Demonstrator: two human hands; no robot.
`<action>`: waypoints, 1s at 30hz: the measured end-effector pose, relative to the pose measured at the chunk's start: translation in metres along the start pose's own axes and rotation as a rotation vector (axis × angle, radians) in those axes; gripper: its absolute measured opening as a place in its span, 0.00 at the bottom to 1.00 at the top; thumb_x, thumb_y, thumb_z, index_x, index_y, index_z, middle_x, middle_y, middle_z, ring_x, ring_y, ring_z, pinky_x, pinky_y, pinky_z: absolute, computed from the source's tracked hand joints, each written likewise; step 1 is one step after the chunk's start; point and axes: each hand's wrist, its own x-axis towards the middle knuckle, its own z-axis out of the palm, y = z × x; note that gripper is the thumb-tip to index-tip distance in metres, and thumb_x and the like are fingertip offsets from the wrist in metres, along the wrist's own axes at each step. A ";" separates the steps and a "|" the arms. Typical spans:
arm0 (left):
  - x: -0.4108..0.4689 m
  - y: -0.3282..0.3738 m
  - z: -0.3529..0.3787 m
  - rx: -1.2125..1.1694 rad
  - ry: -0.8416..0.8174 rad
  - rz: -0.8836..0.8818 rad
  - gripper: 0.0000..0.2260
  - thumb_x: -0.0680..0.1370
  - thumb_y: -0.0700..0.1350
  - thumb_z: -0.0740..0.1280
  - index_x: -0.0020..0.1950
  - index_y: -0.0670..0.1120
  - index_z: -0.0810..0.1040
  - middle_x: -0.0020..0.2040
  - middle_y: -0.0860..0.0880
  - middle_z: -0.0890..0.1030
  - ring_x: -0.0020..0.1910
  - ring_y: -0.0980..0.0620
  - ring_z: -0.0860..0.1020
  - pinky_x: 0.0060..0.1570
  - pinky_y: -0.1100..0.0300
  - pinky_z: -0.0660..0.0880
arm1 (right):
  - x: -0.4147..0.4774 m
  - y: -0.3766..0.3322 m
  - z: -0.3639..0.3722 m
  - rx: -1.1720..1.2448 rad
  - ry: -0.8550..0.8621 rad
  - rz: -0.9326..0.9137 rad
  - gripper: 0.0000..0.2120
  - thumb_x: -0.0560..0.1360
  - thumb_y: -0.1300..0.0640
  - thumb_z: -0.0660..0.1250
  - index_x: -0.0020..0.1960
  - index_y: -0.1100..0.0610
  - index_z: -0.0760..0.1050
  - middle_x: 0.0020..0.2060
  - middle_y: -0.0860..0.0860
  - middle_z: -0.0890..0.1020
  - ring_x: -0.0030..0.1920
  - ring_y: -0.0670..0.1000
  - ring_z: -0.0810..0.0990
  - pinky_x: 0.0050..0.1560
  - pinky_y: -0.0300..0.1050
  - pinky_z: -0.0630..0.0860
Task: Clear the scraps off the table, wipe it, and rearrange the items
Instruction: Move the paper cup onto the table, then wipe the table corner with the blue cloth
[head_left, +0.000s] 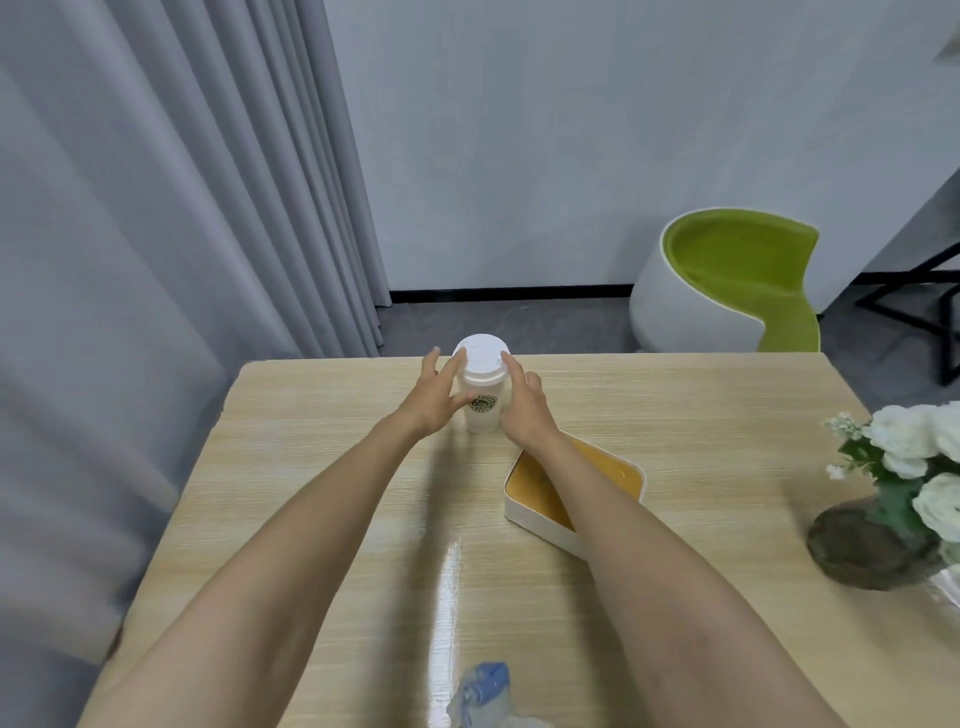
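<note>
- The lidded white cup (483, 395) stands upright on the table (311, 467), close to its far edge, with a hand on each side of it.
- The left hand (434, 397) has straight, spread fingers and its thumb touches the cup's wall. It is not curled round the cup.
- The right hand (524, 410) lies along the cup's other side, fingers straight up past the lid, likewise unclenched.
- Flanking it from both sides probably steadies a tall, tippable cup for sliding or lifting to a new spot.
- The orange-lined tray (535, 522) sits near the cup, on its right and toward the person, under the right forearm.
- A blue-and-white cloth (480, 686) lies well nearer than the cup, suggesting wiping is done.
- Flowers (914, 457) stand far right of the cup.
</note>
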 end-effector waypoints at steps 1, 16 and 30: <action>-0.006 0.000 -0.001 0.006 0.020 0.000 0.30 0.80 0.47 0.64 0.78 0.51 0.52 0.78 0.44 0.43 0.75 0.44 0.58 0.71 0.54 0.58 | -0.005 0.001 0.001 -0.032 0.020 -0.006 0.36 0.73 0.65 0.59 0.76 0.45 0.52 0.66 0.57 0.62 0.64 0.60 0.66 0.63 0.55 0.70; -0.193 -0.074 0.136 0.481 -0.262 0.076 0.17 0.79 0.52 0.61 0.63 0.43 0.72 0.60 0.44 0.70 0.56 0.42 0.74 0.54 0.51 0.71 | -0.237 0.120 0.070 -0.377 -0.028 0.014 0.28 0.76 0.63 0.58 0.75 0.56 0.58 0.76 0.54 0.54 0.74 0.55 0.56 0.71 0.48 0.59; -0.262 -0.091 0.167 0.142 -0.181 0.065 0.11 0.74 0.46 0.67 0.46 0.49 0.64 0.45 0.50 0.68 0.41 0.47 0.71 0.41 0.53 0.71 | -0.262 0.162 0.095 -0.571 -0.255 0.088 0.30 0.79 0.51 0.56 0.78 0.54 0.49 0.77 0.59 0.45 0.77 0.56 0.46 0.76 0.53 0.47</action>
